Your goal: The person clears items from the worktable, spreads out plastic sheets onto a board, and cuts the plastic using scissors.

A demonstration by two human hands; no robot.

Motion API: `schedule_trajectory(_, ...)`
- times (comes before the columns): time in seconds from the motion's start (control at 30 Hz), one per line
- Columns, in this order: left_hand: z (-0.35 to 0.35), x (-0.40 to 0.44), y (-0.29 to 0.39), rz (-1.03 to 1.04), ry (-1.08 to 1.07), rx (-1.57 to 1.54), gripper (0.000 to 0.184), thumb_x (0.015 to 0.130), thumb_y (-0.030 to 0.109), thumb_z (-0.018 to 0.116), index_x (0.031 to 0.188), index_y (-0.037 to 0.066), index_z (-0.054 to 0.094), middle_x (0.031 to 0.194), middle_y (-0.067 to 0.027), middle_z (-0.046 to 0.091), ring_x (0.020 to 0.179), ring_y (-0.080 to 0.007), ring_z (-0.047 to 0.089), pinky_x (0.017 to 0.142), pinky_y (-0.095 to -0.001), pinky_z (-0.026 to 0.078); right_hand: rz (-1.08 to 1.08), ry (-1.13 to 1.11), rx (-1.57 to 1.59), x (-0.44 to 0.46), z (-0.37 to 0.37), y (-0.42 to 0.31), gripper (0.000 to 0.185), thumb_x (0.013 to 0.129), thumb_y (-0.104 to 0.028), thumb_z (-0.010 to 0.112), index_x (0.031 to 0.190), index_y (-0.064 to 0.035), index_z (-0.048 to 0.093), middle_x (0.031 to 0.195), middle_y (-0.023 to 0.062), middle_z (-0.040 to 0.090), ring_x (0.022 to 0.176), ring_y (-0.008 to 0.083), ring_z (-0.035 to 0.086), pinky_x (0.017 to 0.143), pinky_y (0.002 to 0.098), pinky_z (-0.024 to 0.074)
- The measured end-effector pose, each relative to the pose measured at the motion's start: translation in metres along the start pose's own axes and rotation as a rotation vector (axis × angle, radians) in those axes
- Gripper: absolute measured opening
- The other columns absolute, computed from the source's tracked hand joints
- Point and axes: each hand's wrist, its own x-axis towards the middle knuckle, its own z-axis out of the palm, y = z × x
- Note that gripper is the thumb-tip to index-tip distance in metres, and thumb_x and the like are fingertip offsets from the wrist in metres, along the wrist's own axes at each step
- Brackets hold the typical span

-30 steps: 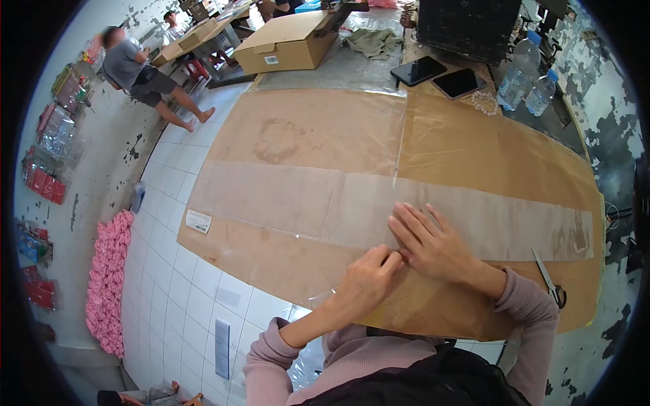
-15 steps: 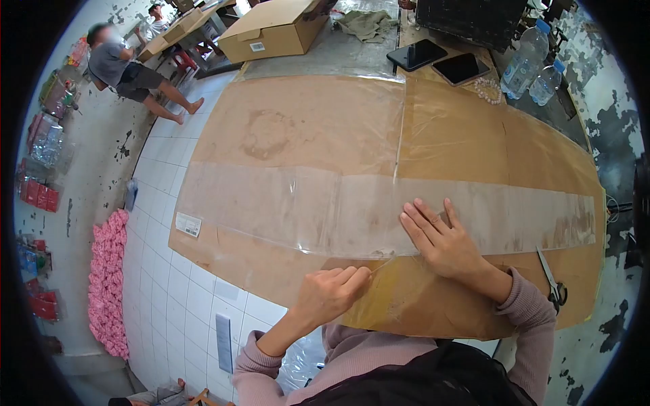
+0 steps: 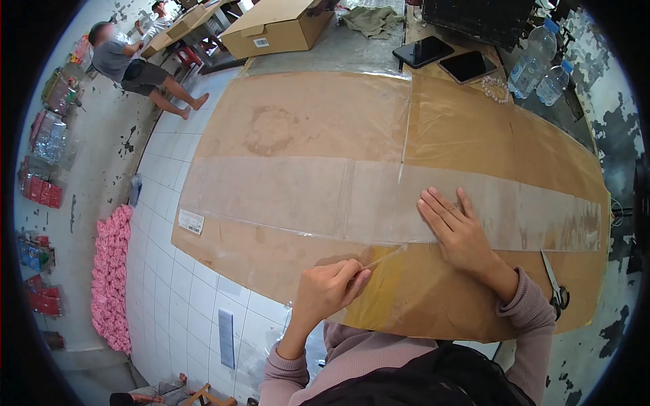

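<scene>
A long clear plastic sheet [image 3: 284, 196] lies across the cardboard [image 3: 325, 115] that covers the table. My right hand [image 3: 459, 227] rests flat on the sheet with its fingers stretched out, close to the lower edge. Near the table's front edge, my left hand [image 3: 330, 287] is closed in a pinch on a thin clear plastic strip [image 3: 389, 256]. The strip runs taut from the fingers up to the sheet's lower edge. Scissors [image 3: 556, 287] with dark handles lie to the right, their tip near the sheet's edge.
Two phones [image 3: 424, 51], a beaded bracelet [image 3: 495, 88] and water bottles [image 3: 535, 61] stand or lie at the back right. A cardboard box [image 3: 277, 34] sits at the back. Another person [image 3: 132, 64] is at the far left, beyond a pink bundle [image 3: 112, 277].
My left hand has turned a little, with the thumb now showing, and the strip looks longer. The plastic sheet and my right hand appear slightly higher and further right in view.
</scene>
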Motion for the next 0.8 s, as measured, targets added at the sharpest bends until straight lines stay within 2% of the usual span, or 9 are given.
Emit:
schedule_trajectory(0.43,0.003,0.000,0.000,-0.015,0.036,-0.012,0.015,0.076,0.016,0.070,0.070,0.007,0.059,0.055,-0.0051,0.056,0.046,-0.0177,0.054,0.043,-0.0269,0.041,0.006,-0.006,0.008,0.000,-0.001,0.000,0.047,0.076,-0.004,0.049,0.123,-0.0026,0.050,0.131,0.0102,0.048,0.126,0.0208,0.041,0.104,0.0543,0.0227)
schedule_trajectory(0.8,0.000,0.004,-0.003,-0.205,0.066,-0.169,0.013,0.076,0.014,0.069,0.074,0.005,0.061,0.056,-0.0067,0.055,0.045,-0.0145,0.052,0.043,-0.0245,0.040,0.003,-0.009,-0.003,-0.001,-0.004,-0.005,0.044,0.077,-0.005,0.050,0.121,-0.0024,0.051,0.128,0.0099,0.051,0.123,0.0207,0.044,0.103,0.0525,0.0253)
